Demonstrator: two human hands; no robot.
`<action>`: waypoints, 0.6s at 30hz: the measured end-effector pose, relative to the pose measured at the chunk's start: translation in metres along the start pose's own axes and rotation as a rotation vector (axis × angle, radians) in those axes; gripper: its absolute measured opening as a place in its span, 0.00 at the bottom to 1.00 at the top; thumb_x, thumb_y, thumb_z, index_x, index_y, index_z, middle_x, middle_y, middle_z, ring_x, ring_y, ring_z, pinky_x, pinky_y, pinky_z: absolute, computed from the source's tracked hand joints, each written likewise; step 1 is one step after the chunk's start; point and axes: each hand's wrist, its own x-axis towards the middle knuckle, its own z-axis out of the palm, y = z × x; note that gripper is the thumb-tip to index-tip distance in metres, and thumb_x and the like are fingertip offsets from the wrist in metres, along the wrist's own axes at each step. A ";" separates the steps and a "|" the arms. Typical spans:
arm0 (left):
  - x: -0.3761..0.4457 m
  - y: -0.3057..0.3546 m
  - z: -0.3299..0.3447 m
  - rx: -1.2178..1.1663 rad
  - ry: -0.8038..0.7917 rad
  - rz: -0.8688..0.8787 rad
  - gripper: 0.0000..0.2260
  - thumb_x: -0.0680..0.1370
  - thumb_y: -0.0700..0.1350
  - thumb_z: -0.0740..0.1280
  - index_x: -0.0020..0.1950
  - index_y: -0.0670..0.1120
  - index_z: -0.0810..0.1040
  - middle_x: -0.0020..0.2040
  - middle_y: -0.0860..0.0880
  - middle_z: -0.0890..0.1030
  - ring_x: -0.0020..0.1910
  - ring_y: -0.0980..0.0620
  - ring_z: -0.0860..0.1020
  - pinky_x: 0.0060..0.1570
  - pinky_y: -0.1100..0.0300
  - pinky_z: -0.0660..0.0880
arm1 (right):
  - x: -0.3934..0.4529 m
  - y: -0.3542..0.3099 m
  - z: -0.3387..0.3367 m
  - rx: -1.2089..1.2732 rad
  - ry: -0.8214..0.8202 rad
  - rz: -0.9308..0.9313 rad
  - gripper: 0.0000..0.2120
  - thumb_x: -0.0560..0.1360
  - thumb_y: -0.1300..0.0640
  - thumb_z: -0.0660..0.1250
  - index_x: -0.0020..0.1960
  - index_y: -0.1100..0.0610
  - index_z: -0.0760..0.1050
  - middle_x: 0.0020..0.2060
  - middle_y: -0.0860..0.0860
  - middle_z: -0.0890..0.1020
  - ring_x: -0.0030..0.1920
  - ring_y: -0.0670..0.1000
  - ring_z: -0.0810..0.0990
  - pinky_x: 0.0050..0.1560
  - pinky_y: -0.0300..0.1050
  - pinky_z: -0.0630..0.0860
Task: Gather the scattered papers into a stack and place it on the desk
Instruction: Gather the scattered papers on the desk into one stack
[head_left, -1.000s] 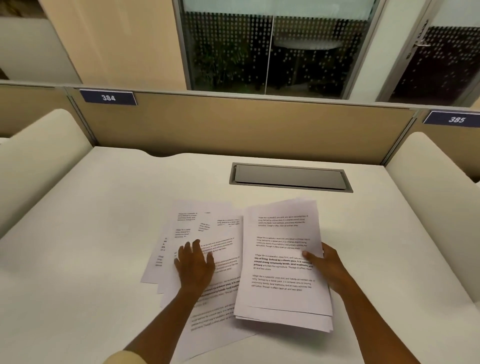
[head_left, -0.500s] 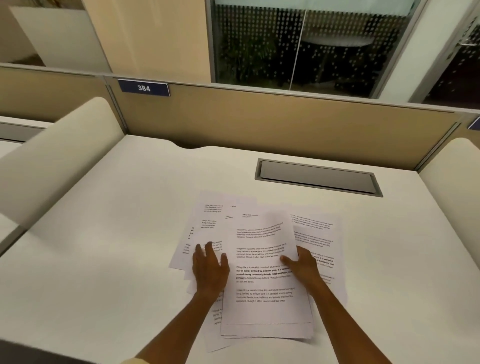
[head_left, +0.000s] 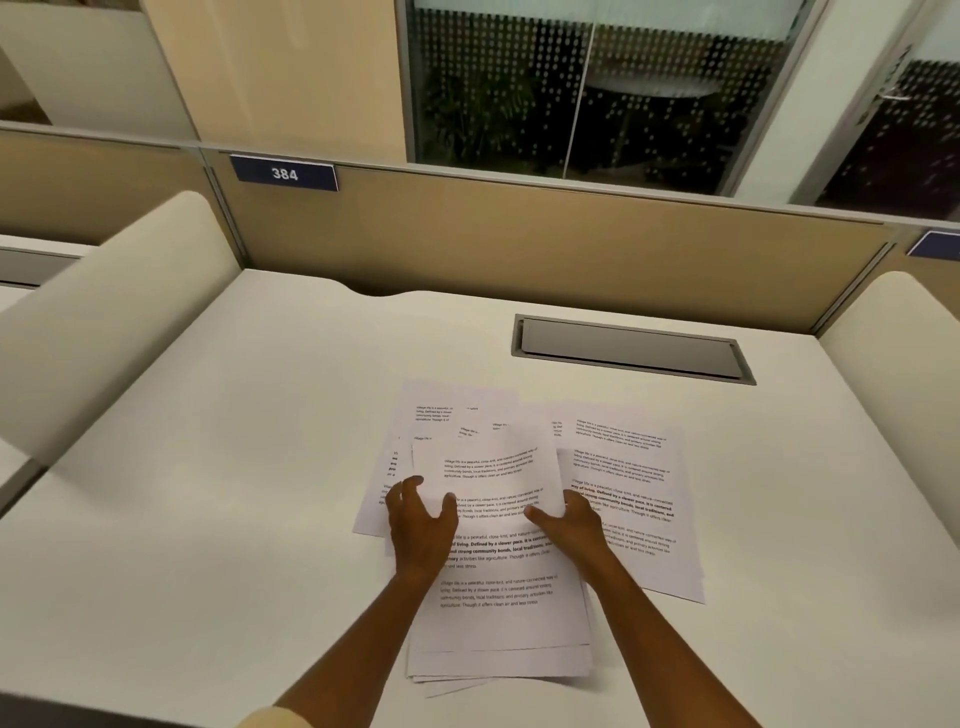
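Observation:
A bundle of white printed sheets (head_left: 493, 613) lies in the middle of the white desk (head_left: 208, 467), its edges roughly lined up. My left hand (head_left: 418, 530) grips its left edge and my right hand (head_left: 569, 527) grips its right edge, thumbs on top; the upper end of the top sheet curls upward. More printed sheets fan out beneath: several at the back left (head_left: 441, 410) and one flat on the right (head_left: 639, 514), partly under the bundle and my right forearm.
A grey recessed cable hatch (head_left: 631, 348) sits in the desk behind the papers. A tan partition (head_left: 545, 244) with a blue tag 384 (head_left: 284, 173) closes the back. Curved white side dividers stand at the left (head_left: 104, 322) and right (head_left: 904, 374).
My right hand slid the right-hand bundle leftward over the spread sheets, leaving one sheet behind on the right. My left hand went from flat on the papers to gripping the bundle's left edge.

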 end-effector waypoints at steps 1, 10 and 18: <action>0.001 0.000 -0.002 -0.024 0.006 -0.009 0.22 0.74 0.45 0.71 0.66 0.41 0.70 0.68 0.41 0.71 0.67 0.43 0.70 0.67 0.50 0.68 | -0.001 0.000 0.002 0.014 -0.005 0.013 0.24 0.71 0.48 0.74 0.64 0.55 0.74 0.58 0.53 0.82 0.54 0.52 0.80 0.51 0.44 0.79; 0.017 0.001 -0.012 -0.217 -0.021 -0.176 0.22 0.74 0.48 0.72 0.66 0.46 0.70 0.63 0.40 0.75 0.57 0.42 0.77 0.59 0.46 0.77 | -0.010 0.008 0.018 0.224 -0.027 0.098 0.33 0.67 0.58 0.79 0.66 0.56 0.66 0.60 0.55 0.79 0.57 0.56 0.81 0.59 0.57 0.79; 0.021 -0.006 -0.018 -0.242 -0.065 -0.235 0.29 0.72 0.46 0.75 0.69 0.45 0.66 0.65 0.40 0.74 0.60 0.41 0.76 0.58 0.48 0.75 | -0.016 0.019 0.010 0.369 0.010 0.099 0.27 0.63 0.62 0.81 0.59 0.58 0.77 0.53 0.56 0.85 0.50 0.57 0.85 0.52 0.59 0.82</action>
